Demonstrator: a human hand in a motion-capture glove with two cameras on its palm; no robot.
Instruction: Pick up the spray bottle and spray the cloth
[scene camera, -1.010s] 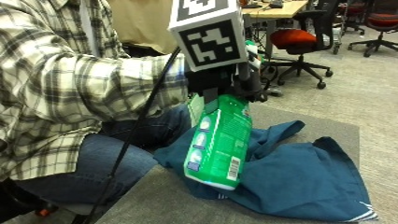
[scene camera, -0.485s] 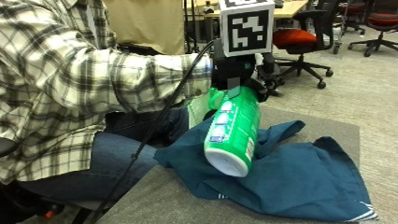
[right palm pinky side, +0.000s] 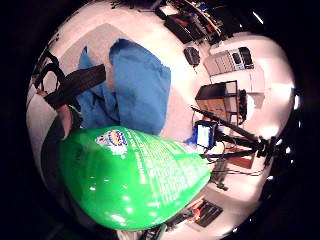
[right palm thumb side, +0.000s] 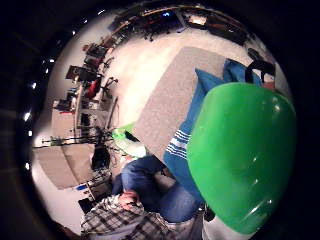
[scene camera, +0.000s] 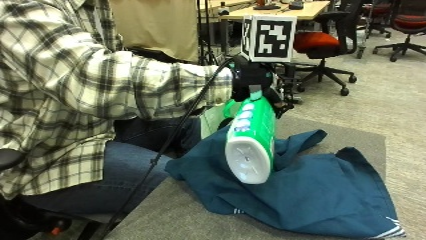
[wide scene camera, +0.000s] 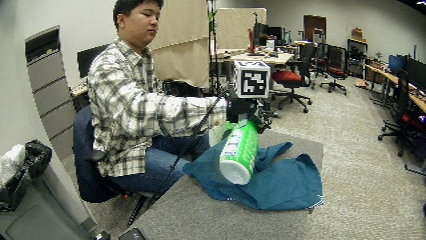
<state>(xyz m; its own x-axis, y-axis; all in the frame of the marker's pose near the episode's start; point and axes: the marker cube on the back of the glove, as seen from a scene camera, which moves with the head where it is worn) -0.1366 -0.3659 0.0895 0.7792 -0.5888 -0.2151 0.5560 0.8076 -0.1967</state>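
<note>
Cloth (scene camera: 313, 195), dark blue and rumpled, lies spread over the far end of the grey table (scene camera: 166, 215), with one corner hanging toward the person's lap and a striped white edge showing at another corner; it covers most of the table surface seen in the outside view; the person, seated in a plaid shirt (scene camera: 60, 85) and jeans, reaches the right arm out over the cloth; the spray bottle (scene camera: 251, 137), bright green with a white base, is off the table and held in the air above the cloth, tilted so that its base points out toward the camera and its top sits up inside the glove; in the palm views the green body fills much of the picture, with printed white text and a small label on one side, and the blue cloth lies beyond it on the table; the right hand (scene camera: 254, 82), in its black glove, grips the bottle at its upper end, fingers curled round the neck; whether a finger rests on the trigger cannot be told.
</note>
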